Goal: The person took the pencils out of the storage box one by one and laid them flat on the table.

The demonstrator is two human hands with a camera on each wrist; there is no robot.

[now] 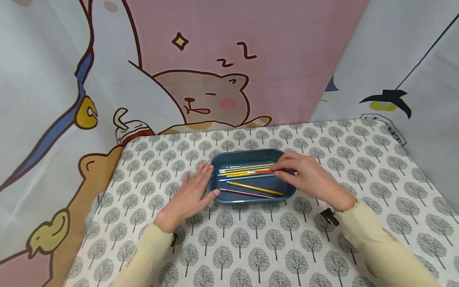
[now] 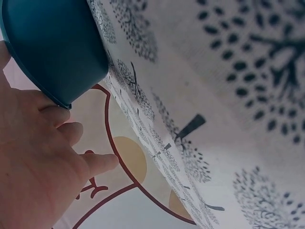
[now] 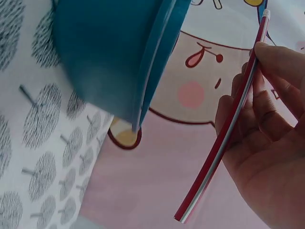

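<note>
A dark teal plastic tub point(image 1: 247, 202) with several pencils inside stands on the table. My right hand point(image 1: 308, 175) is over its right end, pinching a red pencil point(image 3: 217, 148) with a white stripe between thumb and fingers. In the right wrist view this pencil is raised above the tub's rim. My left hand point(image 1: 191, 195) rests at the tub's left end, fingers extended and touching the rim. In the tub a yellow pencil point(image 1: 254, 188) and a dark red pencil point(image 1: 247, 193) lie near the front wall. Other yellow and green pencils lie along the back, partly under the held one.
A white cloth point(image 1: 258, 255) printed with grey trees covers the table. Behind it hangs a cartoon curtain point(image 1: 287, 59) with a sleeping bear, and more printed fabric closes in the left and right sides.
</note>
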